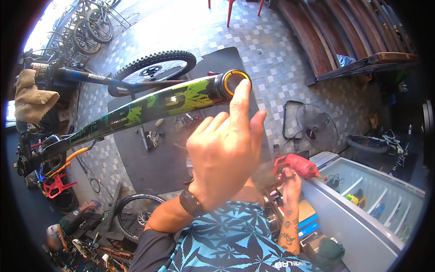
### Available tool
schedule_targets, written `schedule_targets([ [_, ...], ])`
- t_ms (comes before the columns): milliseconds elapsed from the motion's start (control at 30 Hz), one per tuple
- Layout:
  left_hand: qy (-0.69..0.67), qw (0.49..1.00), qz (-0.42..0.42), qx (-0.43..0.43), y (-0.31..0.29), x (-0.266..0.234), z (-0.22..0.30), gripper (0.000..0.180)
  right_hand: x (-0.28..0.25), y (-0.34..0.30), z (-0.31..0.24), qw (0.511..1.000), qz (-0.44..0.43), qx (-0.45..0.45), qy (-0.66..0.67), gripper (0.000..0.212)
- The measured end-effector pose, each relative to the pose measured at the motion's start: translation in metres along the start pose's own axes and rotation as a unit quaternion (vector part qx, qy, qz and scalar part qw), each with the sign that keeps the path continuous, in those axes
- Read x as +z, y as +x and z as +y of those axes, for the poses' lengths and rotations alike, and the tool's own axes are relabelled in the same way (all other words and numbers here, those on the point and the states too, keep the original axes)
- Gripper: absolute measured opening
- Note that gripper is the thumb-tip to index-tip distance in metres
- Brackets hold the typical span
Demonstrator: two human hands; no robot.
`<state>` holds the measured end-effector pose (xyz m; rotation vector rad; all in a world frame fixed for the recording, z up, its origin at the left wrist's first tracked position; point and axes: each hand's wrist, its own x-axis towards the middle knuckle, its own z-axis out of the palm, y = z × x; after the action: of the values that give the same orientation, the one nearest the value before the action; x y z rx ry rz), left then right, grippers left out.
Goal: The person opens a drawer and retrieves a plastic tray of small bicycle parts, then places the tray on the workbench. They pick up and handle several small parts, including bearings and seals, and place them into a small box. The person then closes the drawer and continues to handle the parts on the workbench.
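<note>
A green and black bicycle frame (pixel 149 107) stretches across from the left, its open head tube end towards the middle. Inside that end sits an orange-edged ring (pixel 234 74). My left hand (pixel 224 140), with a watch on the wrist, touches the ring with its stretched index fingertip. The thumb stands apart, the other fingers are curled, and nothing shows in that hand. Lower right, my right hand (pixel 289 183) is closed on a red bottle (pixel 297 166) with a narrow nozzle. A small dark piece shows by its fingers, too unclear to name.
A tan cloth (pixel 34 99) hangs at the frame's far left end. On the dark mat (pixel 140 163) lie tools and small parts. A wheel (pixel 156 68) is beyond the frame. A grey chest (pixel 353 217) and a fan (pixel 316 127) stand right. Another person (pixel 61 231) is lower left.
</note>
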<state>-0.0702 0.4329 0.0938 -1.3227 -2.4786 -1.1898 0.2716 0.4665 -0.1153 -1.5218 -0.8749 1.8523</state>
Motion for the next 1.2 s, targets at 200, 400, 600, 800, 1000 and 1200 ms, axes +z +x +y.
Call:
schedule_targets([
  [200,0.054,0.998,0.015,-0.005,0.012,-0.011,-0.008,0.032,-0.009,0.008,0.001,1.0,0.007,0.005,0.007,0.019],
  [400,0.085,0.996,-0.004,0.017,0.023,-0.021,-0.008,0.012,-0.015,0.016,0.002,0.999,-0.002,0.005,0.033,0.017],
  [600,0.111,0.993,-0.04,0.0,0.029,-0.025,0.0,0.015,-0.026,0.026,0.003,0.999,-0.012,0.004,0.038,0.017],
  [800,0.139,0.989,-0.047,0.02,0.033,-0.027,0.002,0.013,-0.032,0.039,0.002,0.999,-0.012,-0.015,0.045,0.017],
  [1000,0.15,0.984,-0.088,-0.032,0.035,-0.031,0.009,0.017,-0.031,0.042,0.0,0.998,-0.014,-0.019,0.051,0.018],
  [1200,0.116,0.991,-0.07,-0.019,0.035,-0.03,0.009,0.022,-0.034,0.039,0.002,0.999,-0.01,-0.012,0.048,0.018],
])
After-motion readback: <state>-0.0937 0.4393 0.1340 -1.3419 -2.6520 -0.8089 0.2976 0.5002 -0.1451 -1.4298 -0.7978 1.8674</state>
